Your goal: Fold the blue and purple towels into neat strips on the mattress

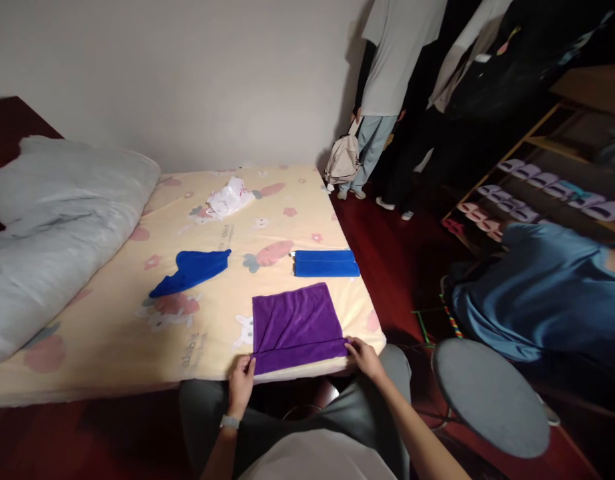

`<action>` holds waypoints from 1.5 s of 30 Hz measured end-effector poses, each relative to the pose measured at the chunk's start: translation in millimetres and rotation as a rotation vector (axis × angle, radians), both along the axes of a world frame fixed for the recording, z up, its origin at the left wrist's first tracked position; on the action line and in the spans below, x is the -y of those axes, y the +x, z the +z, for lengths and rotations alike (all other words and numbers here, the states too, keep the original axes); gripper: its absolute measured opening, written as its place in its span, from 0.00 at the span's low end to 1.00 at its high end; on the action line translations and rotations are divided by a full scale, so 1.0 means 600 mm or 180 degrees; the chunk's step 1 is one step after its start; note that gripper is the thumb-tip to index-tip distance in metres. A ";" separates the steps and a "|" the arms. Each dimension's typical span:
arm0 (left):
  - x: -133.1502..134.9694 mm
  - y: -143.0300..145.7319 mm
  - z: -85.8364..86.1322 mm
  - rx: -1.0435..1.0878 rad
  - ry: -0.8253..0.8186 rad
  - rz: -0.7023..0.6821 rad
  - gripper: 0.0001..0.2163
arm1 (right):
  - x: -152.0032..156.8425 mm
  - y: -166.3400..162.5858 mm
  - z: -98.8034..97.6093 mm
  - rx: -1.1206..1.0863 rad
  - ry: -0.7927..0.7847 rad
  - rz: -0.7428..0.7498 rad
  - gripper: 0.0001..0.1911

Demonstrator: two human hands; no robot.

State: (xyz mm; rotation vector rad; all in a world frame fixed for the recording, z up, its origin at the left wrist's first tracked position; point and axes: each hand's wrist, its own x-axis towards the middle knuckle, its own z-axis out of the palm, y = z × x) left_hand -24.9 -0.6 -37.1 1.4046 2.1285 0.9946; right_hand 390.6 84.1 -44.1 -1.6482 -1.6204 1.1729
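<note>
A purple towel (295, 317) lies spread on the bed near its front edge, its near side folded over in a strip. My left hand (242, 381) pinches the left end of that folded strip. At the right end, my right hand (365, 357) grips the fold between thumb and fingers. Just beyond the purple towel is a neatly folded blue towel (326, 263), by the bed's right edge. Farther left rests a crumpled blue cloth (192, 270).
The bed (112, 320) has a yellow patterned sheet. A grey quilt (62, 213) is heaped at left, and a white plastic bag (230, 197) lies toward the back. Right of the bed are a round stool (490, 397), a crouching person (547, 293), standing people (402, 60) and a slipper rack (532, 143).
</note>
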 end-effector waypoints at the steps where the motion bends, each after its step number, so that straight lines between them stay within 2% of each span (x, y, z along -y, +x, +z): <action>1: 0.001 -0.002 0.004 -0.0099 -0.0004 -0.0068 0.19 | 0.000 -0.005 0.003 0.0194 0.0056 -0.0038 0.18; 4: 0.012 -0.004 0.019 -0.0687 0.0023 -0.0482 0.16 | 0.006 -0.020 0.014 0.0771 0.0405 -0.0150 0.17; 6: 0.022 -0.005 0.028 -0.1029 0.0021 -0.1022 0.18 | 0.015 -0.027 0.025 0.1035 0.0784 -0.0121 0.18; 9: 0.030 -0.008 0.032 -0.1205 -0.0040 -0.1801 0.23 | 0.030 -0.026 0.039 0.1149 0.1155 0.0471 0.18; 11: 0.027 -0.013 0.028 -0.1219 -0.0053 -0.1900 0.23 | 0.034 -0.020 0.043 0.1168 0.1188 0.1041 0.23; 14: 0.018 -0.024 0.019 -0.1130 -0.0011 -0.1834 0.20 | 0.030 -0.011 0.038 0.1218 0.1152 0.1413 0.29; 18: 0.008 -0.036 0.015 -0.0821 0.0074 -0.1816 0.17 | 0.019 -0.007 0.028 0.1060 0.1126 0.1221 0.21; 22: 0.000 -0.042 0.018 -0.0247 0.0030 -0.1424 0.15 | 0.011 -0.010 0.029 0.0673 0.1034 0.0890 0.17; 25: -0.011 -0.043 0.021 0.0261 -0.0129 -0.0973 0.17 | 0.004 -0.012 0.037 0.0496 0.0913 0.0628 0.17; 29: -0.038 -0.046 0.021 0.0894 -0.0130 -0.0626 0.22 | -0.009 -0.008 0.044 0.0462 0.0774 0.0655 0.18; 35: -0.107 -0.055 0.031 0.1093 0.0046 -0.0377 0.26 | -0.039 -0.003 0.050 0.0297 0.0467 0.0724 0.20; 40: -0.146 -0.047 0.047 0.1179 0.0161 -0.0410 0.24 | -0.058 -0.016 0.056 -0.0698 0.0130 0.0189 0.27; 45: -0.152 -0.038 0.065 0.1106 0.0290 -0.0371 0.24 | -0.075 -0.040 0.068 -0.0949 0.0315 -0.0442 0.31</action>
